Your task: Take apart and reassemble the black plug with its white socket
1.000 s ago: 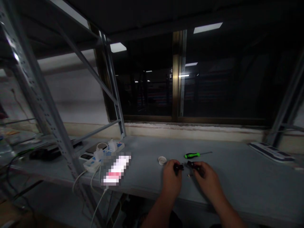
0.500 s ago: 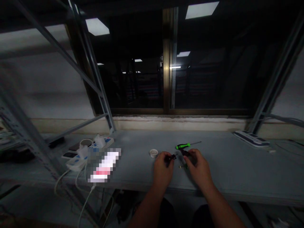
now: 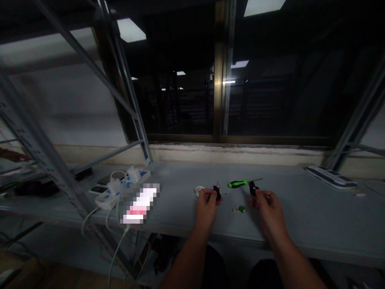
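My left hand (image 3: 207, 204) is closed on a small black plastic piece (image 3: 216, 192), with something thin and pale sticking up from its top. My right hand (image 3: 267, 204) pinches another small black piece (image 3: 254, 188); its exact kind is too dark to make out. Between the hands, nearer the front edge, lies a small green part (image 3: 241, 209) with a pale end. A screwdriver (image 3: 238, 184) with a green and black handle lies beyond the hands, its shaft pointing right. Partly behind my left fingers sits a small round white dish (image 3: 198, 190).
On the left, a power strip (image 3: 105, 198) holds white plugs and cables beside a blurred bright screen (image 3: 140, 204). Another power strip (image 3: 331, 177) lies at the back right. Metal shelf posts (image 3: 136, 116) rise from the grey table (image 3: 315, 216). A person's hand (image 3: 13, 154) shows at far left.
My hands have moved apart, each with a black piece, the right one shifting further right. The green part between them now shows fully. The view has turned slightly left.
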A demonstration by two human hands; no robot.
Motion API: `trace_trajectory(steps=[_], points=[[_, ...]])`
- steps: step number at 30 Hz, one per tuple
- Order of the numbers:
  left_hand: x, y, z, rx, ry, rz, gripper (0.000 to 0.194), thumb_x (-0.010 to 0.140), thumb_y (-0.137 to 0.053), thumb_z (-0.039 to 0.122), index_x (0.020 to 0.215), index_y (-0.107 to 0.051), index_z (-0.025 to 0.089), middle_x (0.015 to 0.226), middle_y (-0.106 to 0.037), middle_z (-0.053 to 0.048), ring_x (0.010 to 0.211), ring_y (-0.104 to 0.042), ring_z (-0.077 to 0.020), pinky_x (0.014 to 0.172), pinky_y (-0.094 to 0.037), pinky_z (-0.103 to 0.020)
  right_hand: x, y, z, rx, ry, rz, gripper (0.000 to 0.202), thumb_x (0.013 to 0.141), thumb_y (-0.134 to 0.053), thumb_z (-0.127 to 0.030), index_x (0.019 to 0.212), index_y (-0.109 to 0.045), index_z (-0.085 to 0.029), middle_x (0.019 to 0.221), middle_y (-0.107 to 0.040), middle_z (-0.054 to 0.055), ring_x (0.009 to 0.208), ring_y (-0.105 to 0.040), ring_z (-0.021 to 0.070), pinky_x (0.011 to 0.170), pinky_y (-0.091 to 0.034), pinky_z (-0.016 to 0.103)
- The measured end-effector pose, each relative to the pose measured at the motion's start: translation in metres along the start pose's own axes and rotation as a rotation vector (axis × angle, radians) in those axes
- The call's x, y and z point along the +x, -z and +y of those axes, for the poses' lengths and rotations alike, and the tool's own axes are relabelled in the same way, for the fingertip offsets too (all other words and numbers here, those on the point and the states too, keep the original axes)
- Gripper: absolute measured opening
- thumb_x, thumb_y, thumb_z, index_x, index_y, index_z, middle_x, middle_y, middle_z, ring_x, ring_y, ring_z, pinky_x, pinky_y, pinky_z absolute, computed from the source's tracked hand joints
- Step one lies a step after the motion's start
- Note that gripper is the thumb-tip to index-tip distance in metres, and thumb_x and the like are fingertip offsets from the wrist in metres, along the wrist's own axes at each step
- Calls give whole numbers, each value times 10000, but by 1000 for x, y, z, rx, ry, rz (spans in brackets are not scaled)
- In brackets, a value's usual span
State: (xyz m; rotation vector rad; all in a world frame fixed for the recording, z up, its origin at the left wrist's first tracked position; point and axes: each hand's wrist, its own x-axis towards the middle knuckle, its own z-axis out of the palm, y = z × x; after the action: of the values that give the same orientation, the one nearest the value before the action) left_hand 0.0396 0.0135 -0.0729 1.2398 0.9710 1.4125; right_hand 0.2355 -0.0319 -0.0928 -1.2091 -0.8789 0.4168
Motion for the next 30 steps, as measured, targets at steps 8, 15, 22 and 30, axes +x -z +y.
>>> trace_trajectory(steps=[8,15,22,30], points=[[-7,-3,10,31,-64,-104,207,966,-682,314,1075,-669,139,1008,-705,-46,890,-692,-184,825,-596,-387,-6,-8,-23,-287,204,-53,379,744,-812,-481,958,-741,-176,1213,-622,156,1275,-495,358,1162,-306,570],[-16,-5,15,28,-127,-365,150,921,-738,265,987,-687,139,1027,-728,-50,956,-706,-198,912,-587,-428,-15,-12,-40,-216,274,-331,407,953,-593,-508,1188,-722,-202,1058,-733,107,961,-686,248,899,-554,396],[-8,-4,7,48,-188,-175,196,957,-693,308,1060,-682,142,1099,-706,-67,1015,-687,-217,930,-575,-449,-15,-8,-34,-248,266,-257,365,982,-582,-493,1025,-714,-155,974,-739,112,883,-703,225,841,-574,386],[-12,-4,8,94,-260,-91,187,947,-702,303,1042,-679,143,1117,-697,-69,1038,-677,-224,944,-567,-460,-19,-3,-38,-476,309,-168,249,858,-697,-461,880,-755,-219,1102,-720,131,1044,-652,334,1013,-466,535]])
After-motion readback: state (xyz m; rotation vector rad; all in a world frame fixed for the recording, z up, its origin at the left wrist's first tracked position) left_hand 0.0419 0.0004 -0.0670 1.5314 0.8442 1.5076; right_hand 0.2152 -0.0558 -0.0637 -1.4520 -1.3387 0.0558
